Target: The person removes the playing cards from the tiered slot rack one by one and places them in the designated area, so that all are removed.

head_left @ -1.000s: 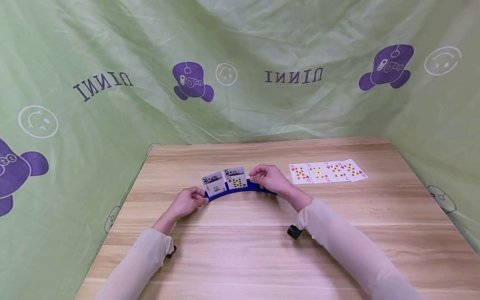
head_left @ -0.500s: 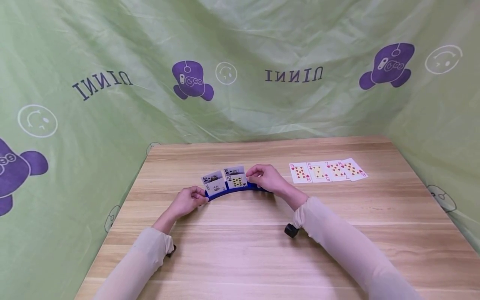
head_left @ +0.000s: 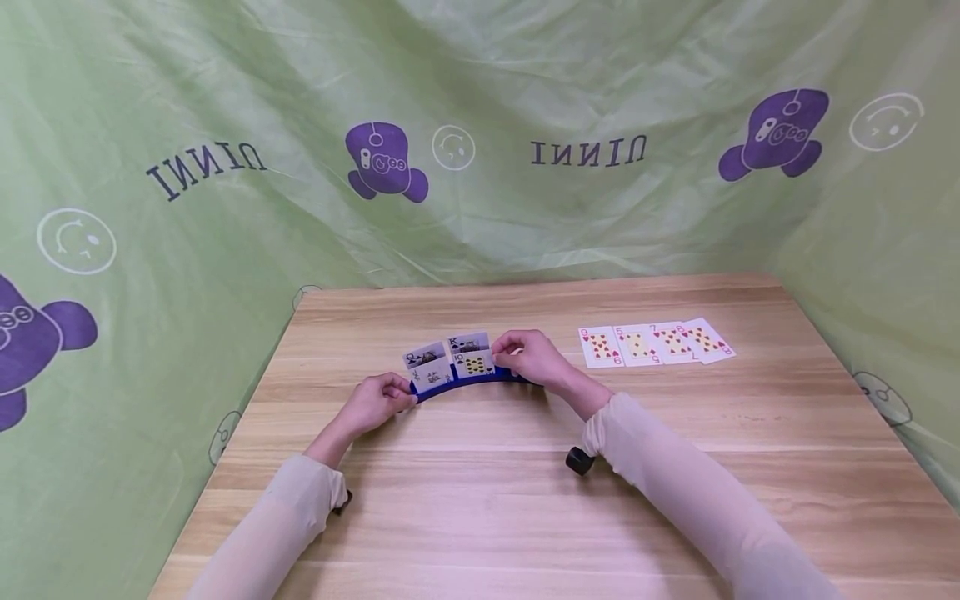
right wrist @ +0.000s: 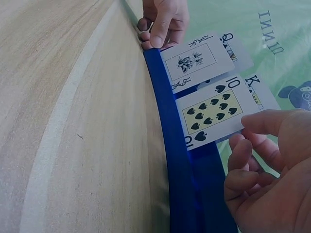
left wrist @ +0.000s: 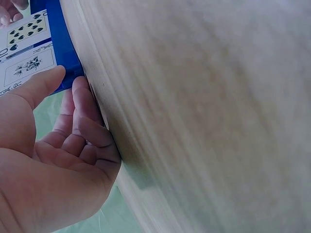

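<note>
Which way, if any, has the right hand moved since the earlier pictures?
Yes: in the head view, the right hand has shifted slightly left, away from the unmoved red nine.

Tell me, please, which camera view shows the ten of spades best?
The right wrist view: there the ten of spades is largest, and its printed spades look clear. The head view shows it small, beside the right hand. The left wrist view shows it smaller than the right wrist view, near the upper left corner.

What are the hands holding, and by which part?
Left hand: the blue card holder, by its left end. Right hand: the ten of spades, by its upper right corner.
</note>
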A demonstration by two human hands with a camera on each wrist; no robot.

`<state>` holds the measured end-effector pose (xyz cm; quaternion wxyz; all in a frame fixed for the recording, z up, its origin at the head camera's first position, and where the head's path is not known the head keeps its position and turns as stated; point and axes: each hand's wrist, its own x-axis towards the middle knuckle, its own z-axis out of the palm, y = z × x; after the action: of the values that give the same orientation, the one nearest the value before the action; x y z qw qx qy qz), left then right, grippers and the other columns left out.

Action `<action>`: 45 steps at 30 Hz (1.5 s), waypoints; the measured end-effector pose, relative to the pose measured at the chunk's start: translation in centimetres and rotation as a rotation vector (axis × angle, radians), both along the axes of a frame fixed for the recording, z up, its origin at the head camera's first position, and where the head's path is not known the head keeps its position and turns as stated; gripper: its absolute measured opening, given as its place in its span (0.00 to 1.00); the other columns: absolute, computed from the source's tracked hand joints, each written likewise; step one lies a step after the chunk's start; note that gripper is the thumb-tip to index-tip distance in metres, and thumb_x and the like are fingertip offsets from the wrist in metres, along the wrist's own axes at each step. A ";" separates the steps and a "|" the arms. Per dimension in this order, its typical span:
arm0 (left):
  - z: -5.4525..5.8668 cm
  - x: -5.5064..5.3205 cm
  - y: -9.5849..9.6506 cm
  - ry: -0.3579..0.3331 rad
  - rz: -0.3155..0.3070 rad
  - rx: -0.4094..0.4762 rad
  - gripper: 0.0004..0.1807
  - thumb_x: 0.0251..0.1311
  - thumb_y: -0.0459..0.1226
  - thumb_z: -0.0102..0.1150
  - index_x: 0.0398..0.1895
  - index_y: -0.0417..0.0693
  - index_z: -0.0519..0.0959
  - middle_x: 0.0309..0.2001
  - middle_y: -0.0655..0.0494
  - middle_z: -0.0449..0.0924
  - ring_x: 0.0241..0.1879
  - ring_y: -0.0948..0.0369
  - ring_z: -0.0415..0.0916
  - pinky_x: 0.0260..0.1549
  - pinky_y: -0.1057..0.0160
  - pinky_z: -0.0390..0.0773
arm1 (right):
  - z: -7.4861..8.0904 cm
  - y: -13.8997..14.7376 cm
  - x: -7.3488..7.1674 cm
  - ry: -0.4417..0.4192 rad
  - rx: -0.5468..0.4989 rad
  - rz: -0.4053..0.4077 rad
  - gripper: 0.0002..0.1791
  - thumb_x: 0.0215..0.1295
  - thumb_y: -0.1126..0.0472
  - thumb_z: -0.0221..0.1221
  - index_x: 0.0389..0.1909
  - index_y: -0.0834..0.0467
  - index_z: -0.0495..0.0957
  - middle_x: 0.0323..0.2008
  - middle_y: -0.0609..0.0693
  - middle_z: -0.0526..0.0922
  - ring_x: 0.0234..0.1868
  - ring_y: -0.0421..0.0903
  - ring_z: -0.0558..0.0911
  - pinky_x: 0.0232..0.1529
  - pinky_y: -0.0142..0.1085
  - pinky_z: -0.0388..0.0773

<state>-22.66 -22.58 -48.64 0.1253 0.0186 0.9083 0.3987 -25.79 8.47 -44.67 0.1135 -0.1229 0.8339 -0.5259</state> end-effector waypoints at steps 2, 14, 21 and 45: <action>0.1 0.0 0.0 0.001 -0.002 -0.005 0.11 0.60 0.37 0.67 0.42 0.41 0.80 0.36 0.50 0.84 0.31 0.61 0.77 0.31 0.65 0.76 | 0.0 0.0 0.0 -0.003 -0.004 -0.003 0.07 0.64 0.62 0.64 0.41 0.59 0.83 0.34 0.51 0.83 0.26 0.43 0.77 0.29 0.32 0.75; 0.3 0.1 0.2 -0.002 0.004 -0.024 0.12 0.60 0.38 0.67 0.42 0.41 0.80 0.35 0.51 0.84 0.31 0.62 0.76 0.30 0.66 0.74 | 0.0 0.2 -0.2 -0.012 -0.026 0.004 0.07 0.66 0.62 0.62 0.42 0.59 0.83 0.39 0.54 0.83 0.34 0.55 0.82 0.41 0.51 0.82; 0.4 0.1 0.2 0.004 0.000 -0.023 0.11 0.60 0.37 0.67 0.42 0.41 0.80 0.35 0.51 0.84 0.30 0.62 0.76 0.30 0.66 0.74 | 0.2 0.6 -0.3 -0.018 -0.064 -0.019 0.08 0.66 0.62 0.63 0.43 0.59 0.82 0.40 0.54 0.83 0.31 0.50 0.80 0.38 0.44 0.81; 0.3 0.0 0.1 0.001 -0.007 -0.023 0.11 0.60 0.38 0.67 0.43 0.41 0.80 0.36 0.50 0.84 0.31 0.61 0.76 0.31 0.65 0.75 | 1.3 3.5 0.0 -0.084 -0.153 -0.034 0.10 0.66 0.64 0.61 0.46 0.64 0.78 0.28 0.45 0.81 0.25 0.41 0.72 0.28 0.30 0.71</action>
<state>-22.65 -22.46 -48.36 0.1263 0.0204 0.9129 0.3877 -25.77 11.97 -43.37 0.1299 -0.0948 0.7877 -0.5947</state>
